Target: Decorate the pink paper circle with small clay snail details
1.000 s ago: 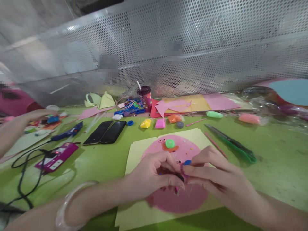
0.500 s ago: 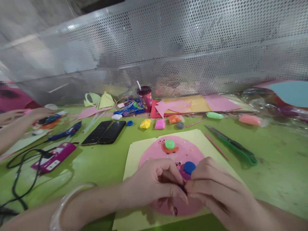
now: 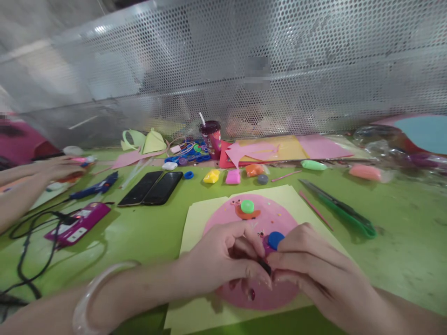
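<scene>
My left hand (image 3: 223, 263) and my right hand (image 3: 310, 270) meet fingertip to fingertip over a pink paper disc (image 3: 275, 218) that lies on a pale yellow sheet (image 3: 199, 218). Both pinch a small dark piece (image 3: 265, 266) between them; I cannot make out what it is. Just beyond my fingers a blue bottle cap (image 3: 275, 239) sits on the disc. Farther back on the disc is a clay snail with a green cap shell (image 3: 247, 207). A pale bangle (image 3: 94, 293) circles my left wrist.
Green scissors (image 3: 340, 209) and a pink stick (image 3: 314, 209) lie right of the sheet. Two black phones (image 3: 152, 188), clay lumps (image 3: 232, 177), a cup with a straw (image 3: 211, 137) and coloured papers lie behind. At left: a magenta device (image 3: 78, 223) with black cable, a blue glue gun (image 3: 94, 187), another person's arm (image 3: 21, 195).
My hands slid nearer to me over the disc and uncovered the blue cap, then held there pinching. The other person's hand at left shifted a little.
</scene>
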Tool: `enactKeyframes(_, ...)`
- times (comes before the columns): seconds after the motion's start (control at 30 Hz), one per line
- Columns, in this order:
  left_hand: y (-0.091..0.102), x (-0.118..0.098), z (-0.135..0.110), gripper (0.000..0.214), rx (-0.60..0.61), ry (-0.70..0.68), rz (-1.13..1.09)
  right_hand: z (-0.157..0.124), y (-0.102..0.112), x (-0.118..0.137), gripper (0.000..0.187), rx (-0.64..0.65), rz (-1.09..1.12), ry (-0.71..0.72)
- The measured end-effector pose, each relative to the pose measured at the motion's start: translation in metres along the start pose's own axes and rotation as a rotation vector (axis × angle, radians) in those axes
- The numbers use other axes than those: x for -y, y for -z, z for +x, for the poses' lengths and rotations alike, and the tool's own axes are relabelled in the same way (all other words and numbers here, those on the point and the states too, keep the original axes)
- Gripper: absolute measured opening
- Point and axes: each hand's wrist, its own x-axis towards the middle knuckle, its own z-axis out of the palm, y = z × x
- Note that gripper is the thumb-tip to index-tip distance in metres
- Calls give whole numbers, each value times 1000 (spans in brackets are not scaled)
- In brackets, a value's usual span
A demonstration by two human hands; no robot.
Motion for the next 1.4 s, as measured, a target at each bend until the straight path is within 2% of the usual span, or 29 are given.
enactKeyframes(0.17, 0, -2, -1, 27, -20, 42, 49, 0, -3, 0, 22, 7, 38, -2)
enactKeyframes(0.43, 5, 1, -5, 22, 61, -21, 75, -3, -5, 4, 17, 6, 17, -18)
enactKeyframes(0.7, 8, 2, -4, 19, 64, -97, 150, 1, -6, 2, 19, -32, -2, -47)
enactKeyframes(0.93, 8, 4, -4, 22, 34, -81, 146, 0, -6, -2, 10, 19, -1, -54)
enactKeyframes(1.03, 8, 3, -3, 21, 58, -108, 138, 1, -5, 0, 12, 30, 16, -35)
enactKeyframes(1.17, 10, 1, -4, 17, 72, -140, 262, 4, -2, 4, 18, 18, -1, -46)
enactKeyframes(1.33, 12, -1, -7, 16, 34, -146, 315, 8, 0, 4, 21, -8, -18, -94)
enactKeyframes(1.4, 16, -2, -7, 13, -16, -172, 329, 8, 1, 2, 18, -32, -19, -114)
